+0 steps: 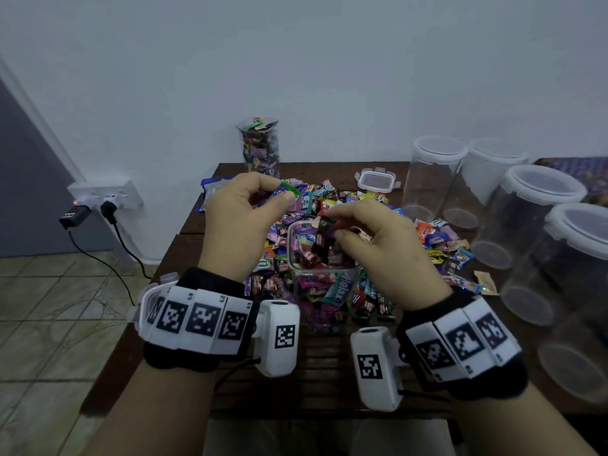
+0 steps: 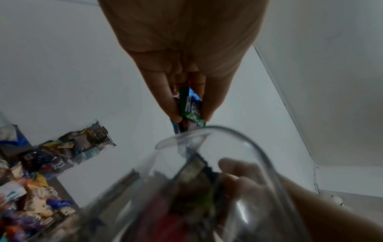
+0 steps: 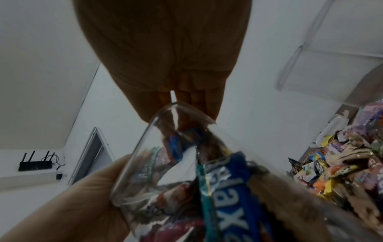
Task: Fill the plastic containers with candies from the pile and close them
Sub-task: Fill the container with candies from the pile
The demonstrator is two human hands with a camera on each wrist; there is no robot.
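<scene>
head: above, looks fwd+down over table (image 1: 329, 363) | wrist cams: low, close, face up along palms | all share clear container (image 1: 324, 268) (image 2: 228, 180) (image 3: 165, 155)

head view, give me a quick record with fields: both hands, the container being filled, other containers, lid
left hand: pinches green-edged candy above pile
right hand: holds dark candies over open container
open container: partly filled, no lid
far container: full, no lid
empty containers: along right side, lidded
loose lid: on table, beyond pile
</scene>
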